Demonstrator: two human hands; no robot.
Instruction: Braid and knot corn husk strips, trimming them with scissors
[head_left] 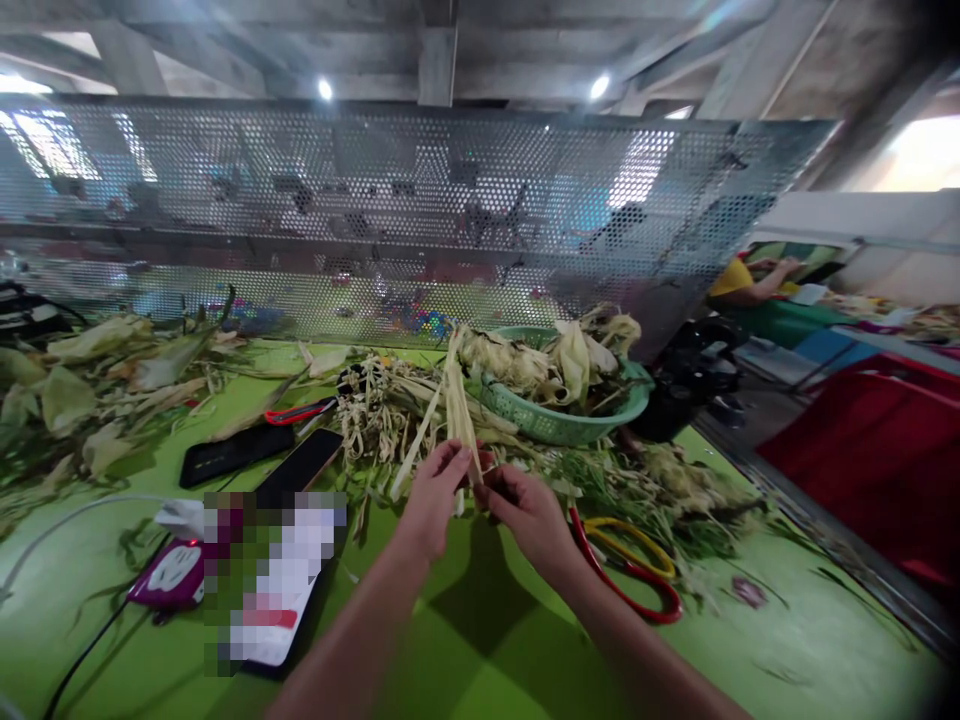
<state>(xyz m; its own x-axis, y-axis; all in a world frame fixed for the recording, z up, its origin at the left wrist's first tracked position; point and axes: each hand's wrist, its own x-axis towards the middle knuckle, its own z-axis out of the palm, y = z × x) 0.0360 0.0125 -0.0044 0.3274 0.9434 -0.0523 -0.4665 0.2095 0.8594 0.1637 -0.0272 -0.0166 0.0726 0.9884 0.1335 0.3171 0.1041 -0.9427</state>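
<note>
Husk strips (455,400) point up to 12 o'clock, their bottom ends pinched by the left hand (433,497) and right hand (529,510).

We are viewing through one head-worn camera, looking forward and down across the green table (480,640). We are peering from close by: our left hand (431,495) and right hand (529,512), pinching husk strips (455,400), are filling the centre, the perforated screen (420,200) rising beyond.
</note>
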